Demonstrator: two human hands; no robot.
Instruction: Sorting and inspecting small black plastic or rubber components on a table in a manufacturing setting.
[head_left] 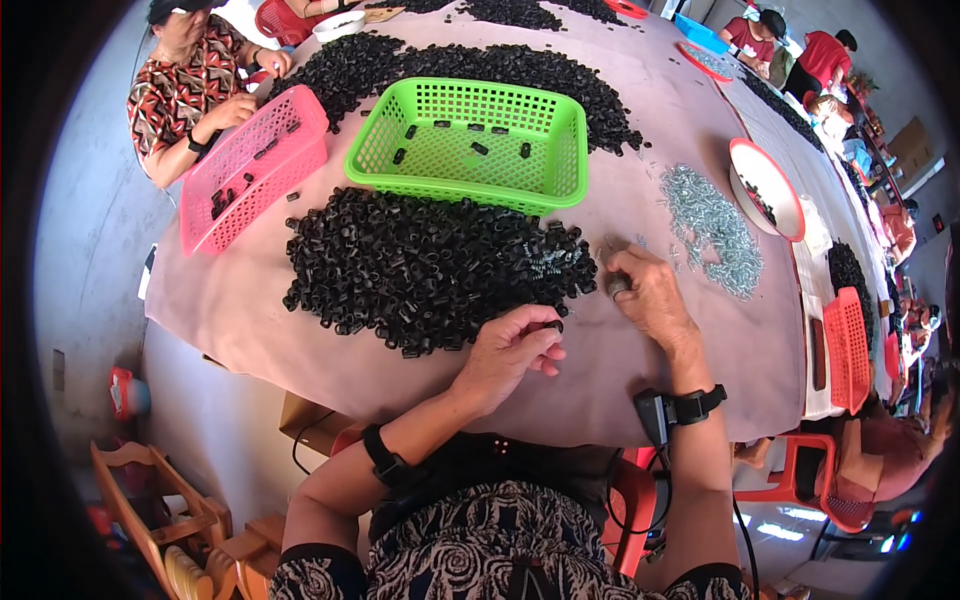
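A small black fitting [553,326] sits at the fingertips of the left hand [512,352], above the desk [720,350] and just beside the near right edge of a heap of short black fittings [420,265]. The left thumb and forefinger pinch it; the other fingers are curled in. The right hand [650,292], just right of the heap, has its fingers bent around a dark rounded object [619,284], mostly hidden, so its kind is unclear. Many of the heaped fittings show hollow ends, and a patch of small silvery screws [553,260] lies on the heap's right part.

Directly behind stands a green plastic basket [465,193] with a few black fittings scattered inside. To its left, a pink plastic basket [270,192] holds several more, near a seated co-worker in a patterned shirt [180,85]. Beyond the green basket spreads a larger black heap [500,70]. On the right lies a pile of silvery screws [712,232], next to a red-rimmed white bowl [770,165] with dark pieces in it.
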